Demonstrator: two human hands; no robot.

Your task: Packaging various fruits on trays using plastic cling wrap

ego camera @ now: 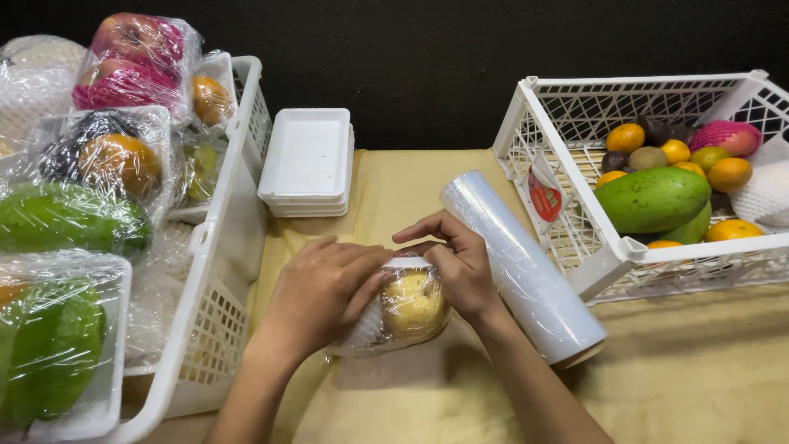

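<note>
A small white foam tray with a yellow fruit and a white foam net sits in the middle of the tan table, covered in clear cling film. My left hand presses on its left side, fingers over the film. My right hand grips its right and top edge, pulling the film around it. A roll of cling film lies diagonally just right of my right hand.
A stack of white foam trays lies at the back centre. A white crate on the left holds wrapped fruit trays. A white crate on the right holds loose oranges, green mangoes and dark fruit. Black wall behind.
</note>
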